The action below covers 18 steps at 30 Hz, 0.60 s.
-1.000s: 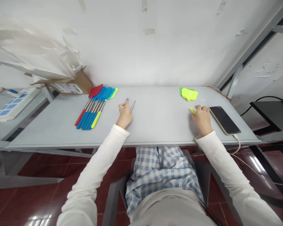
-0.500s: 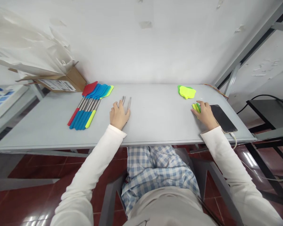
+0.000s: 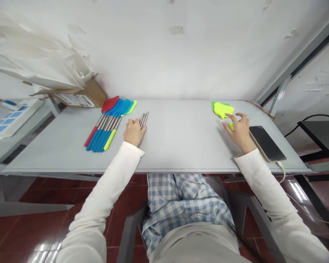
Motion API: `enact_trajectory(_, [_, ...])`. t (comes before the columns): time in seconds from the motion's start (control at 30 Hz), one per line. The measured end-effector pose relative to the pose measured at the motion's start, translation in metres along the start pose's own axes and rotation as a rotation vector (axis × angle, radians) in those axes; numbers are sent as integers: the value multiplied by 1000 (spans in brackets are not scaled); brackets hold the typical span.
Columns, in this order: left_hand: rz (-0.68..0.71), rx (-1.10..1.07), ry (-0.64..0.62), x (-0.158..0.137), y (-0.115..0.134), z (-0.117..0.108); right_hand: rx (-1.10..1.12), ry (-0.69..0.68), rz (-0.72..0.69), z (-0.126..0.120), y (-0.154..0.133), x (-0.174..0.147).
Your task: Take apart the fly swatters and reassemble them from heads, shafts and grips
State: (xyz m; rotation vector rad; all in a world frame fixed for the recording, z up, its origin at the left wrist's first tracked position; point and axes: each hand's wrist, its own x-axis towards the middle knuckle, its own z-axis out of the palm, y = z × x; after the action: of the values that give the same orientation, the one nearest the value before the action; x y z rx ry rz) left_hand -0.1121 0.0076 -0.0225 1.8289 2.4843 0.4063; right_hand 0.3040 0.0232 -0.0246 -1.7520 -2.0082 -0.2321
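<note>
**Left hand on the metal rods, right hand over the lime handle piece**

Step in hand, as I read it: you're handling loose parts at both ends of the table (image 3: 181, 142), one hand per group.

Your left hand (image 3: 135, 132): grip narrow, curled round a bunch of slim silver metal rods (image 3: 144, 118). Their tips poke out past thumb and forefinger, close together. Can't tell how firm the hold is; the lower ends are under your palm.

Your right hand (image 3: 240, 132): grip wide, thumb and fingers spread and arched over a small lime-yellow handle piece (image 3: 230, 126). Only its tip shows, so can't tell whether you're touching it.

Just beyond that hand, near the back edge: a flat lime-yellow spatula head (image 3: 224, 109), lying partly over a flat green spatula head (image 3: 213, 106). To its right, just beside your wrist, a black-screened phone (image 3: 267, 142).

Left of the rods: a fanned row of red, blue and lime spatulas with metal shafts (image 3: 120, 106), apart from your left hand.

My call: a move from here calls for keeping the rods bunched on the left, and closing the right fingers on the handle piece alone, clear of the phone.
</note>
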Motion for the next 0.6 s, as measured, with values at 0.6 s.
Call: enact_trajectory(0.6, [-141,-40,199,9,-82,-9,465,-217,-585,52,-102,25])
